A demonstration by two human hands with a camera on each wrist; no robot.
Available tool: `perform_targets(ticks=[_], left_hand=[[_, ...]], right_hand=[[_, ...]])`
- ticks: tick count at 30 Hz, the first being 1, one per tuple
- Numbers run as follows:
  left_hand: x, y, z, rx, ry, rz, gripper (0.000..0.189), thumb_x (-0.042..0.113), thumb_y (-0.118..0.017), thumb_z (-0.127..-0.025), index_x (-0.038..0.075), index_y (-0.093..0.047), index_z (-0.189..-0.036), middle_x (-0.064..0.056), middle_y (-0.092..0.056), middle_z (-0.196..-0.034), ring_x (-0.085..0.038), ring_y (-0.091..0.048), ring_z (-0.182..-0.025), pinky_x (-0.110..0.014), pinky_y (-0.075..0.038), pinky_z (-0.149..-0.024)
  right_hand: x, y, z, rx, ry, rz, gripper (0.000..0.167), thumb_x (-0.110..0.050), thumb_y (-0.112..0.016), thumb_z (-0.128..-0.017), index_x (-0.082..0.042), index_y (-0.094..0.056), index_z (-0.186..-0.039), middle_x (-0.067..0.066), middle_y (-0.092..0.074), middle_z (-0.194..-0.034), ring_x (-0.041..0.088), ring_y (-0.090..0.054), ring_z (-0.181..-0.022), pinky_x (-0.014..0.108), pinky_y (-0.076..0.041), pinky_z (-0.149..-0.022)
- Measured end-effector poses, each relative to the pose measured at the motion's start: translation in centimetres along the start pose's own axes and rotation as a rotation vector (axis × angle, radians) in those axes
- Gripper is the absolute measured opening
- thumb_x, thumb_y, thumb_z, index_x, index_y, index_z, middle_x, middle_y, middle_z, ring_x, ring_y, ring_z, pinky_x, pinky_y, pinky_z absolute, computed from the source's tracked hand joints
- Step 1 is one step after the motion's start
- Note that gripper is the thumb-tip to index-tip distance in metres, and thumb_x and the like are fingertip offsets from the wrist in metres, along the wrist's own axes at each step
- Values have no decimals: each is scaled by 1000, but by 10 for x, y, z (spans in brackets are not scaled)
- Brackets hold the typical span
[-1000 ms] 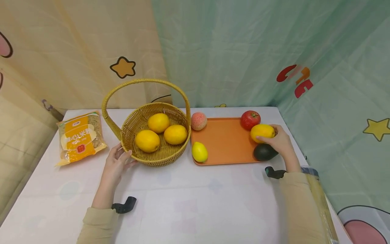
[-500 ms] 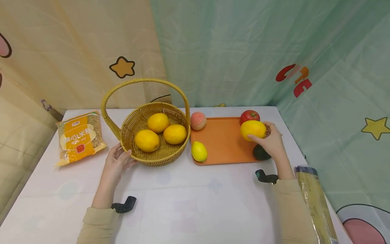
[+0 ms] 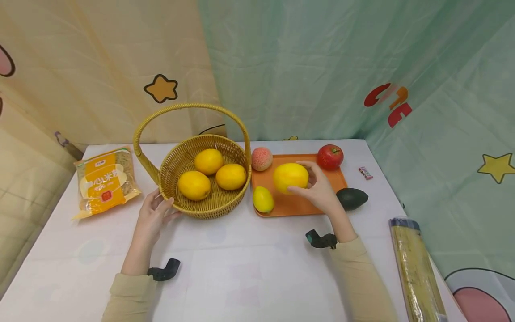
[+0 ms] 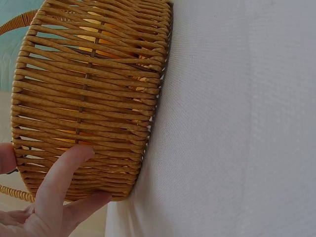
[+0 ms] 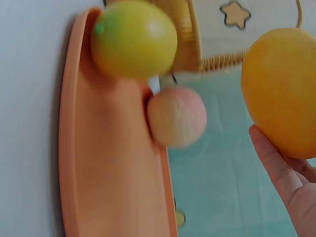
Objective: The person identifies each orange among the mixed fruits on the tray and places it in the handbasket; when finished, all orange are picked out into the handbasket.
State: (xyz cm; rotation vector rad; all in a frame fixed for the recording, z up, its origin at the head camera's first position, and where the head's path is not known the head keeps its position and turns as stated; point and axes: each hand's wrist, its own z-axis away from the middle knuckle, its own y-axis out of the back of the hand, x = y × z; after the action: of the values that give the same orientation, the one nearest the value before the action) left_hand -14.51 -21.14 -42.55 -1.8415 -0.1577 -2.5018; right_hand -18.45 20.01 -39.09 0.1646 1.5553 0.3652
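Observation:
My right hand (image 3: 320, 189) holds a yellow mango (image 3: 289, 177) between thumb and fingers, above the orange tray (image 3: 291, 209). In the right wrist view this mango (image 5: 284, 94) is off the tray's surface. My left hand (image 3: 151, 218) grips the near left rim of the wicker basket (image 3: 209, 212). In the left wrist view, fingers (image 4: 59, 175) lie on the basket's outer wall, with the thumb at its rim. Three similar mangoes (image 3: 195, 185) lie in the basket. On the tray's left side are a lemon (image 3: 263, 200) and a peach (image 3: 262, 159).
A red tomato (image 3: 330, 157) sits at the tray's back right corner, a dark avocado (image 3: 352, 199) at its front right. Beyond lies a small wrapped candy (image 3: 365, 173). A grain bag (image 3: 106, 181) is left of the basket, a long wrapped bundle (image 3: 416, 268) at the right edge.
My right hand has carried the mango leftward from the tray's right end to above its middle. The avocado and the candy now show fully. My left hand and the basket have not moved.

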Motion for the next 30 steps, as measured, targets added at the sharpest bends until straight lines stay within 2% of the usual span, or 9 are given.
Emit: perform_targets(ticks=[8, 14, 17, 22, 26, 30], left_hand=[[1, -2, 0, 6, -4, 22, 68, 13, -44, -104, 7, -3, -158, -19, -10, -164, -39, -32, -144, -20, -60, -84], [2, -1, 0, 0, -5, 26, 68, 14, -44, -104, 7, -3, -158, -18, -10, -165, -39, -32, -144, -21, -60, -86], [2, 0, 0, 0, -2, 27, 68, 14, -44, -104, 7, -3, -158, -18, -10, -165, -39, -33, -144, -22, -60, -87], [1, 0, 0, -4, -1, 26, 69, 15, -44, -104, 8, -2, -159, -17, -9, -165, -39, -33, -144, -22, -60, -87], [1, 1, 0, -5, -3, 23, 69, 15, -44, -104, 8, -2, -159, -17, -9, -165, -39, -33, -144, -21, -60, -87], [0, 1, 0, -4, -12, 16, 69, 16, -44, -104, 8, -2, -159, -18, -10, -165, -39, -33, -144, -20, -60, -85]], right_hand=[[-22, -51, -12, -146, 92, -100, 69, -10, -79, -82, -12, -44, -141, 9, -47, -141, 32, -53, -121, 47, -51, -106], [-38, -85, -23, -219, 116, -79, 70, -13, -83, -78, -14, -45, -137, 6, -48, -140, 29, -53, -124, 47, -49, -109], [-43, -100, -29, -248, 115, -46, 71, -19, -85, -76, -17, -46, -136, 2, -50, -138, 25, -56, -119, 41, -53, -104], [-44, -122, -36, -273, 129, 62, 70, -29, -87, -73, -25, -50, -132, -1, -56, -128, 23, -57, -108, 34, -56, -90], [-44, -135, -39, -283, 155, 163, 72, -36, -87, -72, -26, -50, -133, 1, -58, -127, 22, -56, -109, 34, -55, -91], [-42, -144, -40, -292, 187, 249, 74, -41, -87, -71, -26, -51, -133, -3, -56, -131, 17, -56, -112, 34, -53, -97]])
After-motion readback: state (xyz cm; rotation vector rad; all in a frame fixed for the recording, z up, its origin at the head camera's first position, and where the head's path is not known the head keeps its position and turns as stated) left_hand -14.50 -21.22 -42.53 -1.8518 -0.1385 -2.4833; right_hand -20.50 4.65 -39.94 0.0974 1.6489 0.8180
